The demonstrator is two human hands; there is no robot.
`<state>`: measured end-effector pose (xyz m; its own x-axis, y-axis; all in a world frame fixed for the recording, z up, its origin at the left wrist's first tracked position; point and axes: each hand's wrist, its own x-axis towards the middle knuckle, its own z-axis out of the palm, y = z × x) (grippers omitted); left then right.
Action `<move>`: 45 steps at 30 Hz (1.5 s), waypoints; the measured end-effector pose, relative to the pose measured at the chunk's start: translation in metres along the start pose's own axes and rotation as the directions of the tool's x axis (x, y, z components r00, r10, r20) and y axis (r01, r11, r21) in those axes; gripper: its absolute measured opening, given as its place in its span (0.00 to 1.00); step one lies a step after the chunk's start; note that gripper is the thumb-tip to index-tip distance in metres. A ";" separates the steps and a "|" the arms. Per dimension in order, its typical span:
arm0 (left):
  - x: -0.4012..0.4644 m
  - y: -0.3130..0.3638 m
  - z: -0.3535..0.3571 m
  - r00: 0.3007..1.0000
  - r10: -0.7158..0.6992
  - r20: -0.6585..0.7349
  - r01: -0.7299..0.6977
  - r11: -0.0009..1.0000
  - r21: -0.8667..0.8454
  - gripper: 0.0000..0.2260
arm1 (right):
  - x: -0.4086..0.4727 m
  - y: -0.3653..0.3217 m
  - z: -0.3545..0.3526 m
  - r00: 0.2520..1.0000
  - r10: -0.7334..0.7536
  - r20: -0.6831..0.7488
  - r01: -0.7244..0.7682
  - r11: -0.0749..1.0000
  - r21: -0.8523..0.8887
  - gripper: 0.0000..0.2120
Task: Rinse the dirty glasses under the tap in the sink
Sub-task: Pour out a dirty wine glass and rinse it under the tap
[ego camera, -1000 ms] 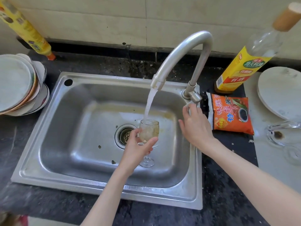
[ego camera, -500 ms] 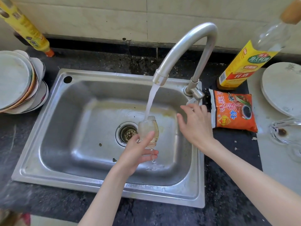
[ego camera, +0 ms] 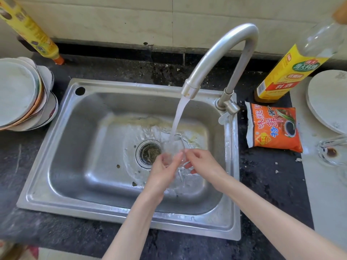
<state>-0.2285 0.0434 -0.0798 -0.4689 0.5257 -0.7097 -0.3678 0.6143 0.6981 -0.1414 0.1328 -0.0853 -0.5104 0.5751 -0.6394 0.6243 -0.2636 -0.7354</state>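
Observation:
A clear stemmed glass (ego camera: 173, 146) is held over the steel sink (ego camera: 78, 184), just right of the drain (ego camera: 149, 153), with tap water streaming into its bowl. My left hand (ego camera: 164, 170) grips the glass from the near left side. My right hand (ego camera: 201, 162) has its fingers curled round the glass's right side. The curved steel tap (ego camera: 221, 53) runs, and water spreads across the sink floor. A second dirty glass (ego camera: 332, 152) lies on its side on the white counter at the far right.
A stack of plates (ego camera: 20, 94) sits left of the sink. An orange sauce packet (ego camera: 272, 126), a yellow-labelled bottle (ego camera: 287, 72) and a white plate (ego camera: 328, 100) are on the right. A yellow tube (ego camera: 32, 32) leans at the back left.
My right hand has left the tap handle and come down onto the glass. The yellowish liquid in the glass has rinsed out, and water now covers more of the sink floor.

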 end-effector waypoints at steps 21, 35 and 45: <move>-0.008 0.021 0.003 0.910 0.413 0.046 -0.415 0.904 0.100 0.19 | -0.008 -0.012 0.017 0.998 0.025 -0.050 0.003 0.870 0.492 0.29; 0.011 0.051 0.010 0.963 0.181 -0.199 -0.237 0.922 -0.306 0.21 | 0.003 -0.037 0.010 0.990 0.097 0.102 -0.122 0.949 0.289 0.30; 0.020 0.072 0.009 0.923 0.278 -0.265 -0.332 0.925 -0.185 0.24 | 0.026 -0.064 0.013 0.986 0.131 0.102 -0.157 0.938 0.310 0.31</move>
<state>-0.2575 0.1032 -0.0444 -0.7478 0.5005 -0.4362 -0.3335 0.2849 0.8987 -0.2026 0.1543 -0.0580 -0.4817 0.4531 -0.7501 0.4821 -0.5778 -0.6586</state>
